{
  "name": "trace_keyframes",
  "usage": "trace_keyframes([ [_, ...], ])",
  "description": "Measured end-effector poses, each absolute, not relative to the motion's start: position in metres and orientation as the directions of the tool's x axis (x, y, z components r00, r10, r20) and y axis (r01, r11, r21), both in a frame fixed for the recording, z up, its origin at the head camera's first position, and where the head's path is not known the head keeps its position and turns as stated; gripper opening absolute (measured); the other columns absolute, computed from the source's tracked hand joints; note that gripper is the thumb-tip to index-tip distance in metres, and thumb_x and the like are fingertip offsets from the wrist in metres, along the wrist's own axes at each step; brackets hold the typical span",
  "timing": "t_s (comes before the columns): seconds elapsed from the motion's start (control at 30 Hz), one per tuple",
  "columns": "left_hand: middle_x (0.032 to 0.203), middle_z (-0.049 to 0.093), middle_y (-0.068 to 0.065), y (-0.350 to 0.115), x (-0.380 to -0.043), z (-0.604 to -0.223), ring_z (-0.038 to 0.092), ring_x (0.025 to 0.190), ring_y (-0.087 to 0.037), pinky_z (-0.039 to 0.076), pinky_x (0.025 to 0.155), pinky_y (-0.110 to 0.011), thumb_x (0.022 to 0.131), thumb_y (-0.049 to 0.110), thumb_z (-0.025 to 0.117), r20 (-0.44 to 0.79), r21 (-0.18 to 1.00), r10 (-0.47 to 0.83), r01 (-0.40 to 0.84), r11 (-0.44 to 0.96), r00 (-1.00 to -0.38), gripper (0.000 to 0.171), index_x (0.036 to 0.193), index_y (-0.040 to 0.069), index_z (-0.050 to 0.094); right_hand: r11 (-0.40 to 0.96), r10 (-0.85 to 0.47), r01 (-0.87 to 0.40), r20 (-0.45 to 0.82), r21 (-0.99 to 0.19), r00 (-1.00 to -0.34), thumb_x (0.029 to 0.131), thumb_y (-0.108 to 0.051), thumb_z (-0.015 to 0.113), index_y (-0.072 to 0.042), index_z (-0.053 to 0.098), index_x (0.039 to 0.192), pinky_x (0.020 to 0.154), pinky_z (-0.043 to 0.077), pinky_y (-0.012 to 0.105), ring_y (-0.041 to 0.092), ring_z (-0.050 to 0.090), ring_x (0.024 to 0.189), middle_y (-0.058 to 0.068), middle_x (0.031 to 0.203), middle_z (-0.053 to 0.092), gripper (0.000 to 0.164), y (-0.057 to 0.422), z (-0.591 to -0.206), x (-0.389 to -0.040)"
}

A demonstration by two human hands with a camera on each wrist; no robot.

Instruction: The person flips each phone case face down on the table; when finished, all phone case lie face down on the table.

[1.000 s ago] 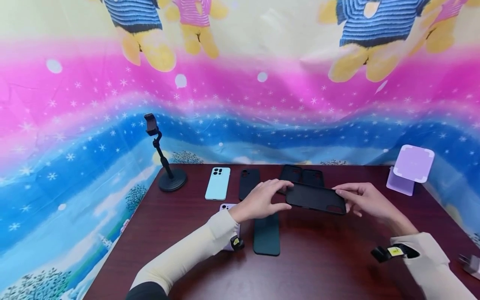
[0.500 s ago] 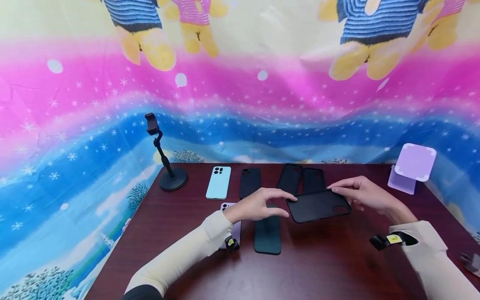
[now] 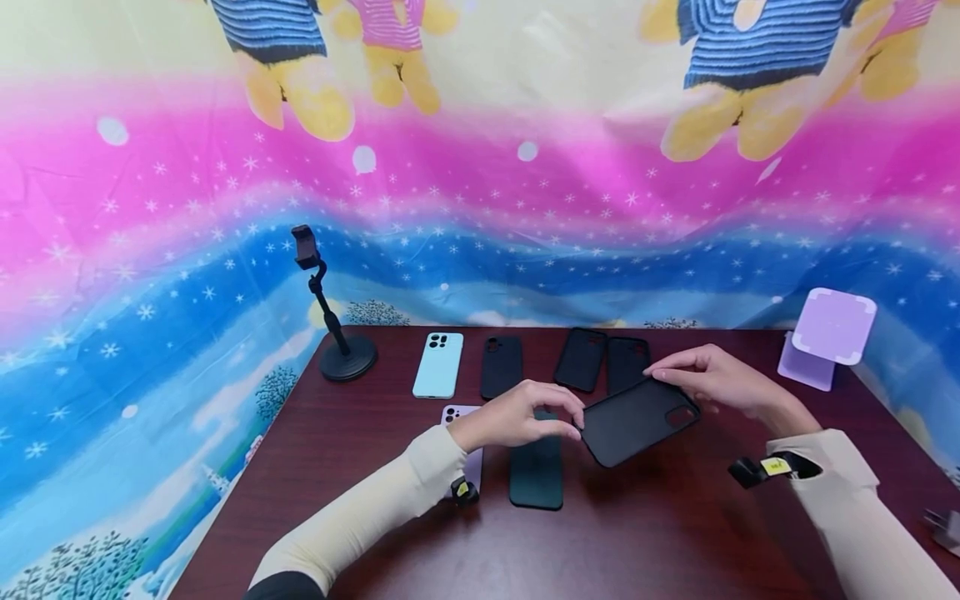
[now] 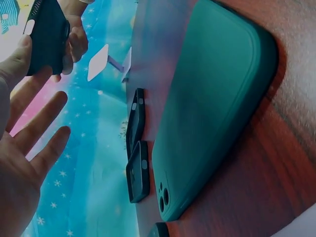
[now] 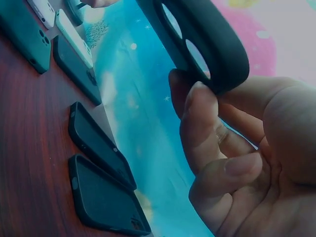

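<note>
A black phone case is held tilted above the table, its hollow inside facing up. My left hand pinches its left end between thumb and index finger; in the left wrist view the other fingers are spread away from the case. At the far right corner my right hand pinches the rim, thumb and fingers beside the camera cutout, as the right wrist view shows. A dark green phone case lies beneath my left hand. Left of it, a lilac phone case is partly hidden by my forearm.
Along the back lie a light blue phone case, a black case and two more black cases. A phone stand is at back left, a lilac stand at back right. A plug sits at the right edge.
The black phone case has turned, its left end coming down towards me and its right end staying higher. My right hand has risen slightly; my left hand has shifted slightly left.
</note>
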State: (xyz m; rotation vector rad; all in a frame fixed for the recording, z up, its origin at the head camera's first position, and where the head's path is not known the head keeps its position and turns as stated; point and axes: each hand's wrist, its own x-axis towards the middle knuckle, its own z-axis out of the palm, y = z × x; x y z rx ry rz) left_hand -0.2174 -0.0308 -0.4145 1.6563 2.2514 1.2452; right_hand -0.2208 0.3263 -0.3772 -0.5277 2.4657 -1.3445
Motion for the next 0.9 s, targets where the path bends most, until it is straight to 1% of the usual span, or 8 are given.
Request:
trace_keyframes([
  [0.17,0.112,0.074,0.002,-0.029,-0.218,-0.417,0.065,0.111,0.000,0.051,0.102,-0.018,0.093,0.017,0.076,0.431,0.591,0.819,0.805,0.062,-0.379,0.009,0.102,0.017,0.075,0.476,-0.392,-0.179,-0.025,-0.861,-0.920,0.104,-0.029,0.063,-0.006,0.072,0.125,0.044,0.040,0.040,0.019,0.036,0.047,-0.006,0.057,0.036,0.032,0.323,-0.377,-0.223],
  [0.23,0.110,0.074,0.005,-0.029,-0.217,-0.417,0.065,0.109,0.001,0.050,0.101,-0.017,0.094,0.020,0.076,0.448,0.561,0.813,0.825,0.068,-0.372,0.007,0.101,0.018,0.075,0.464,-0.374,-0.185,-0.003,-0.866,-0.927,0.104,-0.029,0.063,-0.004,0.070,0.127,0.045,0.040,0.039,0.018,0.047,0.048,-0.006,0.057,0.036,0.035,0.322,-0.377,-0.223],
  [0.37,0.108,0.074,0.007,-0.029,-0.216,-0.416,0.065,0.109,0.001,0.050,0.101,-0.016,0.094,0.023,0.075,0.481,0.544,0.780,0.834,0.093,-0.401,0.006,0.100,0.020,0.075,0.441,-0.375,-0.209,0.033,-0.873,-0.927,0.105,-0.026,0.061,-0.002,0.064,0.136,0.047,0.040,0.039,0.019,0.050,0.049,-0.006,0.058,0.037,0.039,0.321,-0.378,-0.221],
  [0.43,0.108,0.074,0.007,-0.030,-0.215,-0.416,0.065,0.111,-0.001,0.050,0.101,-0.017,0.094,0.022,0.076,0.495,0.547,0.758,0.830,0.108,-0.425,0.006,0.100,0.020,0.075,0.427,-0.381,-0.221,0.048,-0.877,-0.923,0.106,-0.024,0.059,-0.002,0.061,0.140,0.049,0.042,0.039,0.020,0.057,0.052,-0.008,0.061,0.049,0.040,0.322,-0.379,-0.219],
  [0.53,0.108,0.074,0.006,-0.031,-0.214,-0.416,0.065,0.112,-0.002,0.051,0.100,-0.018,0.093,0.022,0.077,0.509,0.557,0.726,0.820,0.133,-0.463,0.007,0.100,0.020,0.076,0.402,-0.398,-0.245,0.072,-0.882,-0.915,0.107,-0.019,0.057,-0.001,0.056,0.145,0.051,0.048,0.038,0.023,0.068,0.062,-0.007,0.078,0.071,0.042,0.325,-0.381,-0.217],
  [0.67,0.107,0.074,0.007,-0.030,-0.215,-0.417,0.065,0.105,-0.001,0.052,0.095,-0.019,0.093,0.021,0.078,0.511,0.578,0.699,0.802,0.153,-0.501,0.008,0.101,0.021,0.075,0.348,-0.423,-0.279,0.116,-0.895,-0.899,0.107,-0.012,0.055,0.000,0.049,0.150,0.055,0.055,0.036,0.024,0.077,0.079,0.000,0.097,0.081,0.045,0.328,-0.386,-0.214],
  [0.73,0.106,0.074,0.007,-0.028,-0.216,-0.417,0.065,0.103,0.000,0.053,0.092,-0.019,0.093,0.021,0.077,0.508,0.595,0.691,0.789,0.150,-0.514,0.009,0.101,0.021,0.075,0.296,-0.427,-0.287,0.143,-0.911,-0.893,0.106,-0.007,0.054,0.002,0.046,0.151,0.057,0.058,0.036,0.021,0.078,0.085,-0.001,0.103,0.081,0.047,0.330,-0.389,-0.212],
  [0.9,0.104,0.074,0.007,-0.025,-0.217,-0.418,0.065,0.098,0.000,0.056,0.089,-0.024,0.094,0.023,0.076,0.514,0.625,0.686,0.773,0.110,-0.514,0.007,0.100,0.020,0.075,0.033,-0.456,-0.267,0.223,-0.963,-0.862,0.106,0.004,0.047,-0.003,0.050,0.150,0.066,0.061,0.029,0.013,0.077,0.094,-0.005,0.115,0.078,0.045,0.330,-0.400,-0.217],
])
